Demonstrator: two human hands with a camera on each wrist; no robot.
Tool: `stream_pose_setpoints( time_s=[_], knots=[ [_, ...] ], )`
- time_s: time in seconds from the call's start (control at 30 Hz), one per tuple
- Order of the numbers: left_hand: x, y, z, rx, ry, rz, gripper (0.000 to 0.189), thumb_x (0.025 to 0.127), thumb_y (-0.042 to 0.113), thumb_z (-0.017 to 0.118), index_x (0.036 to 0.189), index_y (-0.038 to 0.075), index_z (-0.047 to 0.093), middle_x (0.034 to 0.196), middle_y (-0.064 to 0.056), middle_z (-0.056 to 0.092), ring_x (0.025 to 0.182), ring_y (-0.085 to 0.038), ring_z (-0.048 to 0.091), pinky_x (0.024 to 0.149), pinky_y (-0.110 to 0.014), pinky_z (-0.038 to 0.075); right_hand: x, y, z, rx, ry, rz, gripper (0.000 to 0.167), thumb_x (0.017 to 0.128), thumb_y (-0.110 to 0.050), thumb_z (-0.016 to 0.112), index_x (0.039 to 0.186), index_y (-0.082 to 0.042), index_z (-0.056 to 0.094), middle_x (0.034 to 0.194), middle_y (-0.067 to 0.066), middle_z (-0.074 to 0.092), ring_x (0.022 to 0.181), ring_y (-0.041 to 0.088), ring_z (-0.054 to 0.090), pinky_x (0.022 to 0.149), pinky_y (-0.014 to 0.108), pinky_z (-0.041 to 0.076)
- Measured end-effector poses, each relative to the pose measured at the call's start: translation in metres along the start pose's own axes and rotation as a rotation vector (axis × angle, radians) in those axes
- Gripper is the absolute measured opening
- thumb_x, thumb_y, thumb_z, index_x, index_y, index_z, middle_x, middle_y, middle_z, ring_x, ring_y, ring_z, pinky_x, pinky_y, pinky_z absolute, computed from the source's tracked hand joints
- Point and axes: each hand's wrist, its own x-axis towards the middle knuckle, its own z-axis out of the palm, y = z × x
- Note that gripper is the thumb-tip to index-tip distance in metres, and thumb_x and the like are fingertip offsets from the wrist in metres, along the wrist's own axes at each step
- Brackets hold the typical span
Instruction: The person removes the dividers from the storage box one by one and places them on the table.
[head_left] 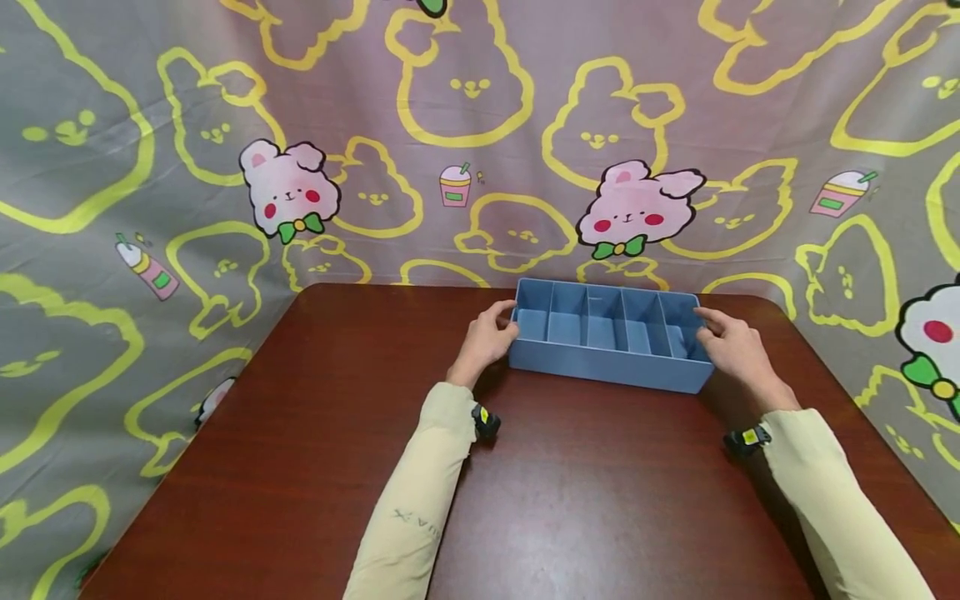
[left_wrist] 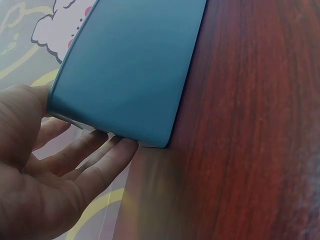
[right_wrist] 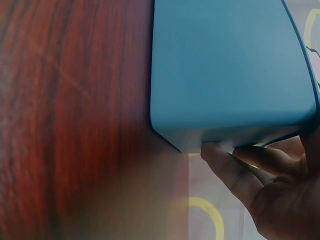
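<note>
A long blue divider box (head_left: 600, 364), split by thin walls into several compartments in a row, sits at the back right of the table. My left hand (head_left: 489, 337) holds its left end, with the thumb at the rim. In the left wrist view the fingers (left_wrist: 107, 167) of that hand lie along the end wall of the box (left_wrist: 135, 65). At the opposite end, my right hand (head_left: 735, 346) grips the box with its thumb by the rim. The right wrist view has the fingertips (right_wrist: 212, 150) against that end wall, under the long side.
The brown wooden table (head_left: 337, 417) has rounded back corners. A patterned cloth (head_left: 360, 108) with cartoon rabbits hangs close behind it and along both sides. Each wrist bears a small black strapped device, such as the left wrist device (head_left: 486, 423).
</note>
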Motion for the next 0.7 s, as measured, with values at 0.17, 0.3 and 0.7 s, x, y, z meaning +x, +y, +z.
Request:
stream_pose_setpoints(
  time_s=[0.17, 0.3, 0.7],
  knots=[
    [-0.001, -0.003, -0.001, 0.007, -0.005, -0.004, 0.05, 0.095, 0.022, 0.054, 0.145, 0.024, 0.047, 0.111, -0.006, 0.066, 0.074, -0.018, 0.058, 0.065, -0.029, 0.045, 0.002, -0.001, 0.002, -0.014, -0.003, -0.008, 0.05, 0.098, -0.02, 0.038, 0.147, -0.005, 0.043, 0.126, 0.031, 0.058, 0.061, 0.023, 0.045, 0.062, 0.035, 0.034],
    [-0.001, -0.003, -0.003, 0.002, 0.003, -0.004, 0.05, 0.096, 0.021, 0.054, 0.145, 0.023, 0.047, 0.11, -0.007, 0.066, 0.075, -0.018, 0.058, 0.065, -0.03, 0.045, 0.003, -0.003, 0.002, -0.029, 0.019, -0.027, 0.05, 0.098, -0.02, 0.039, 0.145, -0.005, 0.046, 0.099, 0.024, 0.064, 0.062, 0.023, 0.044, 0.064, 0.035, 0.033],
    [-0.005, -0.004, -0.011, 0.008, 0.011, -0.022, 0.049, 0.096, 0.022, 0.054, 0.144, 0.025, 0.048, 0.116, -0.007, 0.066, 0.072, -0.018, 0.058, 0.065, -0.03, 0.045, 0.005, -0.01, 0.004, 0.0, 0.005, -0.05, 0.05, 0.098, -0.02, 0.039, 0.145, -0.006, 0.046, 0.122, 0.031, 0.061, 0.052, 0.021, 0.04, 0.058, 0.034, 0.033]
  ],
)
